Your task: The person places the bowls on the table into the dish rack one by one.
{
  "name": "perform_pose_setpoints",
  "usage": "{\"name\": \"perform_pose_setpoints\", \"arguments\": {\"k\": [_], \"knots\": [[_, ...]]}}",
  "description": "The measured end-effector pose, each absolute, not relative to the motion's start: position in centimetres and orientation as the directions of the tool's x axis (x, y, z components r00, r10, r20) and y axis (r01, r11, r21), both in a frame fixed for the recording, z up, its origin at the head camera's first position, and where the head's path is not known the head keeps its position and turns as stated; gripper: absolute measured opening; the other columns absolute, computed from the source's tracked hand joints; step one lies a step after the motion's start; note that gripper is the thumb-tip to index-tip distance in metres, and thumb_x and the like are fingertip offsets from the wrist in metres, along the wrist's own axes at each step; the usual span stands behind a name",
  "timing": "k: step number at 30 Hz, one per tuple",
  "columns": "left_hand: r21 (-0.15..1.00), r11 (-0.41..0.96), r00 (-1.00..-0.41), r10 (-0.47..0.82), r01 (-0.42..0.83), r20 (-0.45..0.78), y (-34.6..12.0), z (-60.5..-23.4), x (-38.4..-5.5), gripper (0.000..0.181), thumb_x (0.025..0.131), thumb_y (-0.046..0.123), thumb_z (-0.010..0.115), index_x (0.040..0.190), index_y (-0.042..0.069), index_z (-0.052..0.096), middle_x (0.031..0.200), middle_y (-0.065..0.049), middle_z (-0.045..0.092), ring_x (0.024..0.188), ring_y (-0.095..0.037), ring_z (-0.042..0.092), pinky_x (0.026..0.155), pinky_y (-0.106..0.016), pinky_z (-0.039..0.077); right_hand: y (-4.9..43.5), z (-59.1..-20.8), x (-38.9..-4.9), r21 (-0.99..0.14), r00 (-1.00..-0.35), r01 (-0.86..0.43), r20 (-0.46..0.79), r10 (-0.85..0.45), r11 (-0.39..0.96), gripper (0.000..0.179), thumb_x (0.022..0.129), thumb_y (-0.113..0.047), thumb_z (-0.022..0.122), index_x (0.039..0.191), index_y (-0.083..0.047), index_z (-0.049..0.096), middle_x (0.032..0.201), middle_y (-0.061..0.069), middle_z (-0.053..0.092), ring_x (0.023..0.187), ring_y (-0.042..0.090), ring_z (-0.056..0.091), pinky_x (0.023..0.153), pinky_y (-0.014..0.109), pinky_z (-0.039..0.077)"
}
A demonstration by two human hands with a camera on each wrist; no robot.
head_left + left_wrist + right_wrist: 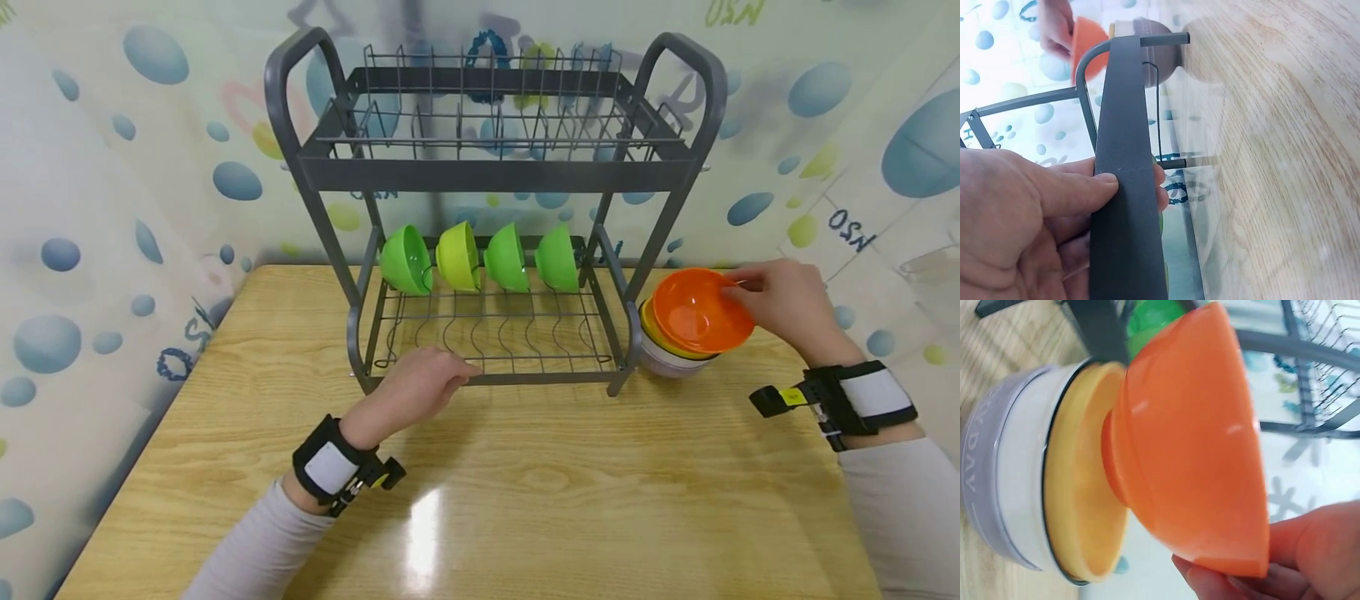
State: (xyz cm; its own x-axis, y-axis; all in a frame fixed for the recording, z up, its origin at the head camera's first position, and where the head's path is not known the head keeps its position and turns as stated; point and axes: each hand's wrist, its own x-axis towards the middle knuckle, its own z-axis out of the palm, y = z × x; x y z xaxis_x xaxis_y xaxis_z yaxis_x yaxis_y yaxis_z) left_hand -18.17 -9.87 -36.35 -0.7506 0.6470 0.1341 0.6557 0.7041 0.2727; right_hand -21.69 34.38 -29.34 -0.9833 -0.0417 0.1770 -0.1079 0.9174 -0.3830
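Note:
My right hand [783, 304] pinches the rim of an orange bowl [697, 312] at the right of the rack. In the right wrist view the orange bowl [1191, 444] is tilted over a yellow bowl [1079, 481], which sits in a white bowl [1025, 462] and a lilac one [988, 462]. My left hand [420, 383] grips the front bar of the dark grey dish rack [480, 379]; in the left wrist view the thumb lies across that bar [1125, 162]. Several green and yellow-green bowls [506, 258] stand on edge along the back of the lower tier.
The two-tier rack's upper basket [495, 125] is made of wire, with a curved handle [686, 75] at each side. Under it all lies a wood-grain table [570, 483]. A patterned sheet [135, 167] covers the wall behind.

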Motion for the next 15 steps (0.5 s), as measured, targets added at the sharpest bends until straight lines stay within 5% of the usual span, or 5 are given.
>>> {"name": "perform_pose_setpoints", "arguments": {"k": [15], "knots": [[0.225,0.734,-0.767,0.628,0.640,0.134,-9.6,-36.3,-17.8,0.023,0.091,0.011,0.061,0.111,0.013,0.073,0.093,-0.004,0.074,0.069,-0.013,0.064,0.047,-0.021,0.042,31.7,-28.9,-15.3,-0.512,-0.996,-0.088,0.056,-0.070,0.854,0.043,0.091,-0.029,0.064,0.116,0.005,0.066,0.095,0.024,0.071,0.065,0.016,0.063,0.055,0.023,0.052]]}}
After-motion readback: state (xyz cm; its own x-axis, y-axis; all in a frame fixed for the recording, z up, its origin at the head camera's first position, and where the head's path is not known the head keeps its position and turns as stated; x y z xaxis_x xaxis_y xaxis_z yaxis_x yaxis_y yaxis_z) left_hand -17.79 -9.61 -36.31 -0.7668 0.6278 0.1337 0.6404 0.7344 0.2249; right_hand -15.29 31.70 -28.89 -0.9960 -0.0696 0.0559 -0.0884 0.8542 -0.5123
